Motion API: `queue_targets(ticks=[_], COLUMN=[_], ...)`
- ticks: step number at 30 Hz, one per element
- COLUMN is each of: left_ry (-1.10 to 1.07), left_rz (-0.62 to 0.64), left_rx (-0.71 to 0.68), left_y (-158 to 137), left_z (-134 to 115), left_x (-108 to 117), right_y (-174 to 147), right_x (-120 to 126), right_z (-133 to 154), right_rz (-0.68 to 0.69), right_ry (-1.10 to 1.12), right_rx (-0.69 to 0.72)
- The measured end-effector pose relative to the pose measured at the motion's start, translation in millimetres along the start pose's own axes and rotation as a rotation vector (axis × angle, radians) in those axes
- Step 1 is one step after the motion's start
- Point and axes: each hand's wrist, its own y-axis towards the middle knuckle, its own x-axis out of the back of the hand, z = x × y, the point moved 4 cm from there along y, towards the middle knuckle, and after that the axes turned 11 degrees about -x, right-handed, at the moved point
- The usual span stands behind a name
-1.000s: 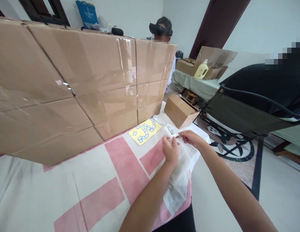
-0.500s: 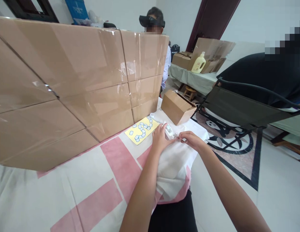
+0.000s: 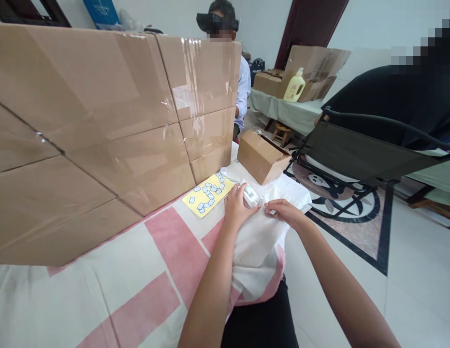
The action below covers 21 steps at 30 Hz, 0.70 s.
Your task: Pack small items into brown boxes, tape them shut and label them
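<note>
My left hand is wrapped round a small white plastic device with a pale window on its upper face. Just right of the device's near end, my right hand has thumb and fingertips pinched together. Whatever those fingertips hold, if anything, is too small to make out. Beyond my left hand lies a yellow sheet printed with blue-outlined rounded shapes. Both hands are over a rumpled white cloth at the table's right edge.
Stacked, taped cardboard boxes form a wall along the table's far left side. A small open carton stands beyond my hands. Past the boxes sits a person; at right, another in black occupies a folding chair.
The view has shifted slightly, so the surroundings appear a little further left and higher. My left hand keeps hold of the white device; my right fingertips stay pinched close beside its end.
</note>
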Motion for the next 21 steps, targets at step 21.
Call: queue_targets(ticks=[21], left_ry=[-0.033], left_rz=[-0.022], left_rx=[0.046], left_y=[1.4], left_z=[-2.2], left_x=[7.9], right_y=[-45.4], right_x=[6.6], right_z=[-7.6], right_rz=[-0.040], right_ry=[0.274], right_rx=[0.258])
